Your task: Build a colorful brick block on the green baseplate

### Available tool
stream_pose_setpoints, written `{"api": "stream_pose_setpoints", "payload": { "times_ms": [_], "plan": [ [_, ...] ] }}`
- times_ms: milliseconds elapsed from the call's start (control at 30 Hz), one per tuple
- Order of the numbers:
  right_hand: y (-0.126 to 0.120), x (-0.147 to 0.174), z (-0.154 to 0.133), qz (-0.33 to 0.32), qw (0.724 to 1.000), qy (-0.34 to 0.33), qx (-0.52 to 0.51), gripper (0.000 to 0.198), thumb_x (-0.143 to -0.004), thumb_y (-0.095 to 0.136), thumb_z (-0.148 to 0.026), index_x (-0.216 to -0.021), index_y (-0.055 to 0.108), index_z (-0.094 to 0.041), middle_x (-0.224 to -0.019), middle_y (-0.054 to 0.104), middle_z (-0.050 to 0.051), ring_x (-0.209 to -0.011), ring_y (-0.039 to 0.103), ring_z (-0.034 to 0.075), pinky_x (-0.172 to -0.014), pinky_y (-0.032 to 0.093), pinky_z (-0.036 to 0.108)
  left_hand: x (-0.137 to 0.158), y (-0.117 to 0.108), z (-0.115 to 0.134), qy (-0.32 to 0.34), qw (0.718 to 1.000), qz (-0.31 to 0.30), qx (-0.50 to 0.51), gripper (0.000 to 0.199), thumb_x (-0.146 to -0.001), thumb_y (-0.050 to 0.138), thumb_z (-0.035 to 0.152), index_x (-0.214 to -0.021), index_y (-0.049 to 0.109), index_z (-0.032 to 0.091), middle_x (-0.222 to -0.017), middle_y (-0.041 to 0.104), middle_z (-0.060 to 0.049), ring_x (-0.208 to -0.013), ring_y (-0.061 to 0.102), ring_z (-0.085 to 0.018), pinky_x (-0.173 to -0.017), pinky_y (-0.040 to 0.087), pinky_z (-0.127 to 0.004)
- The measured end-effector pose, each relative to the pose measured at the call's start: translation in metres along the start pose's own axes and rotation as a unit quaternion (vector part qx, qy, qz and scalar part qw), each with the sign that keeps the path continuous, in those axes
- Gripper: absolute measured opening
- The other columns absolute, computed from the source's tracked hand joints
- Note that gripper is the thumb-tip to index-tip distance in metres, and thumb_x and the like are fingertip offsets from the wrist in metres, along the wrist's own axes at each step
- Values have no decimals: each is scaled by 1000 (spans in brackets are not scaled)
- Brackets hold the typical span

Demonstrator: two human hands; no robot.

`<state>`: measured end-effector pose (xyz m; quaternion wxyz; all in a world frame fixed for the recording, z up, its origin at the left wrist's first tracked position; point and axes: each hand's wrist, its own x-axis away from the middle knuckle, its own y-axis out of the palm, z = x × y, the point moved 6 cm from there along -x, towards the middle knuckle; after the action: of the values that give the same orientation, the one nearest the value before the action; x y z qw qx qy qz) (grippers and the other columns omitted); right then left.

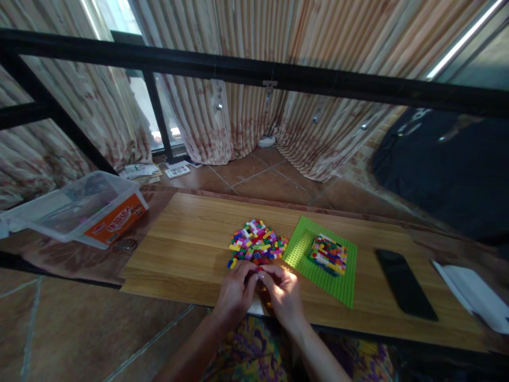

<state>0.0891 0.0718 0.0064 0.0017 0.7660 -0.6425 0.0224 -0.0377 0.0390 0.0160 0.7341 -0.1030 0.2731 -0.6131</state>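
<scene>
My left hand (234, 290) and my right hand (283, 292) meet at the near edge of the wooden board, thumbs and fingertips closed together. Between the fingertips shows a small red toy brick (260, 269), mostly covered by the fingers. Just beyond the hands lies a loose pile of many-coloured toy bricks (256, 244). To the right of the pile is a green studded baseplate (296, 253), turned at an angle. A compact block of joined multicoloured bricks (329, 254) sits on the baseplate.
A black phone-like slab (405, 284) lies on the wooden board (178, 249) at right, with a white object (475, 297) beyond it. At left stands a clear plastic bin (79, 207) with an orange label. A dark metal rail (238, 69) crosses before the curtains.
</scene>
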Motion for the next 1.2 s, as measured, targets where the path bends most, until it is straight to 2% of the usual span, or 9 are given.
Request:
{"api": "stream_pose_setpoints", "payload": {
  "times_ms": [100, 200, 333, 467, 567, 767, 967, 1100, 1200],
  "plan": [
    [-4, 1, 0, 43, 996, -35, 70, 18, -80, 64, -37, -84, 71, -21, -80, 72, 5, -74, 67, 20, -68, 55, 32, 1, 1, -2, -11, 1000, 4, -19, 10, -88, 52, 21, -93, 60, 20, -91, 62, -6, -85, 62, -19, -75, 51, -31],
    [-10, -4, -4, 62, 978, -95, 174, 13, -81, 61, -31, -85, 69, -22, -81, 70, 5, -73, 65, 19, -67, 53, 31, 4, 1, -4, -13, 999, 26, -25, 10, -89, 51, 20, -96, 58, 20, -94, 62, -6, -86, 62, -18, -76, 51, -30],
    [-21, -18, -10, 59, 935, -171, 305, 15, -85, 54, -24, -93, 67, -21, -89, 67, 6, -77, 63, 18, -70, 53, 32, 6, -1, -7, -13, 996, 75, -38, 18, -88, 51, 17, -105, 56, 20, -102, 60, -8, -86, 62, -17, -78, 52, -30],
    [-25, -30, -16, 44, 883, -247, 396, 22, -88, 46, -20, -101, 64, -18, -97, 61, 9, -87, 60, 20, -78, 52, 36, 7, 0, -5, -2, 996, 75, -51, 30, -86, 51, 12, -115, 54, 20, -109, 59, -9, -90, 61, -17, -80, 53, -31],
    [-25, -36, -14, 20, 857, -256, 446, 22, -88, 47, -18, -102, 64, -17, -100, 59, 10, -89, 59, 21, -81, 51, 36, 8, -1, -4, 4, 996, 74, -51, 32, -86, 50, 10, -116, 54, 20, -110, 60, -9, -92, 61, -18, -81, 53, -32],
    [-24, -46, -10, -37, 843, -224, 487, 24, -88, 50, -19, -109, 62, -19, -101, 61, 9, -87, 61, 20, -77, 51, 32, 9, -2, -2, 6, 995, 80, -52, 29, -85, 52, 12, -113, 56, 20, -111, 58, -9, -98, 61, -19, -82, 53, -32],
    [-13, -41, -10, -103, 832, -246, 487, 16, -92, 50, -23, -97, 64, -21, -90, 62, 5, -79, 60, 18, -71, 50, 28, 10, -5, -1, 1, 995, 92, -38, 27, -86, 53, 14, -112, 57, 20, -110, 59, -8, -97, 61, -18, -77, 54, -28],
    [-12, -32, -13, -67, 843, -276, 457, 22, -96, 45, -28, -91, 64, -20, -89, 62, 6, -81, 59, 18, -73, 50, 29, 11, -2, -3, 2, 996, 86, -30, 25, -87, 53, 15, -111, 58, 20, -112, 59, -9, -95, 62, -17, -75, 54, -27],
    [-11, -28, -14, -69, 853, -283, 434, 29, -98, 40, -27, -82, 64, -20, -86, 63, 6, -81, 59, 18, -75, 49, 29, 11, -1, -4, 3, 996, 84, -30, 25, -88, 52, 16, -111, 58, 20, -113, 59, -9, -96, 62, -18, -78, 54, -28]
  ]
}}
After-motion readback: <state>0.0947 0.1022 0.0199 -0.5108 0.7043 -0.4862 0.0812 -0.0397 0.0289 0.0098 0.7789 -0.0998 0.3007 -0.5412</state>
